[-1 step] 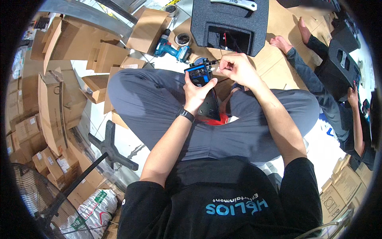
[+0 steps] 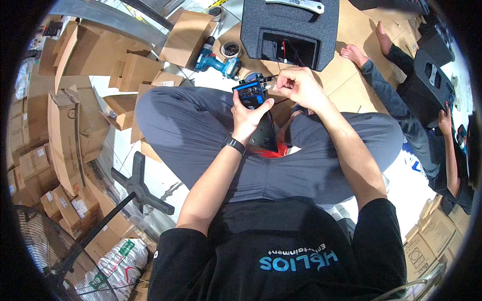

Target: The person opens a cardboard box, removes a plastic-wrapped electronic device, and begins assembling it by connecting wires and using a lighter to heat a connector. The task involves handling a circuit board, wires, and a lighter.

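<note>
My left hand [image 2: 246, 118] is closed round a black electronic module with a blue-edged panel [image 2: 250, 94], held up over my crossed legs. Small knobs show along its far edge, and a dark plate [image 2: 261, 135] extends below it toward my lap. At the module's right side, the fingertips of my right hand [image 2: 300, 86] pinch a small white connector [image 2: 269, 87]; whether it is seated in the module cannot be made out. Just beyond stands a grey, carpet-covered speaker cabinet [image 2: 329, 37] with a rectangular opening, thin red and dark wires inside, and a silver handle [image 2: 301, 6].
A teal cordless drill [image 2: 216, 64] lies left of the cabinet beside a tub of dark screws [image 2: 231, 49]. Open cardboard boxes [image 2: 68, 135] crowd the left, with a fan [image 2: 45, 251] nearer. At right, another person's hand [image 2: 445, 120] touches a similar cabinet [image 2: 427, 93].
</note>
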### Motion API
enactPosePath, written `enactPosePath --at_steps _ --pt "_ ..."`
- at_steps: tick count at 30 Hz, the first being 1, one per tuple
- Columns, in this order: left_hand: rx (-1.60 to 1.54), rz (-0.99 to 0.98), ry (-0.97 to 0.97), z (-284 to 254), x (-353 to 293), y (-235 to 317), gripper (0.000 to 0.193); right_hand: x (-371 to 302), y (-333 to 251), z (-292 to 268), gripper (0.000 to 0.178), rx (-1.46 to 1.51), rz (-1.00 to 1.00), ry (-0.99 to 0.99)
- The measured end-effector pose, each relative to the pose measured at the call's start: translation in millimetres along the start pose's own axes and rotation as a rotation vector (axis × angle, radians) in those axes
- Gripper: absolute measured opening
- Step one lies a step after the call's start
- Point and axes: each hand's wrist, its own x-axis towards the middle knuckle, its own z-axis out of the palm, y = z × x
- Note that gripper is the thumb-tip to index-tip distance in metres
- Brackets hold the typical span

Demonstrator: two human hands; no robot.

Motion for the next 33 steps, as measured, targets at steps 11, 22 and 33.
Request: enactPosePath --at_steps 11,22,33 --pt "-0.196 0.070 -0.030 5.4 12.7 -8.1 0.107 1.2 10.0 5.9 0.005 -0.044 -0.013 0.034" --pt "-0.396 -0.091 -0.260 -3.5 25.5 -15.5 0.094 16.4 18.8 21.9 0.012 0.129 -0.112 0.100" --pt "-0.481 -0.207 -0.305 -3.0 12.1 3.1 0.094 11.6 24.1 26.0 0.013 0.086 -0.037 0.064"
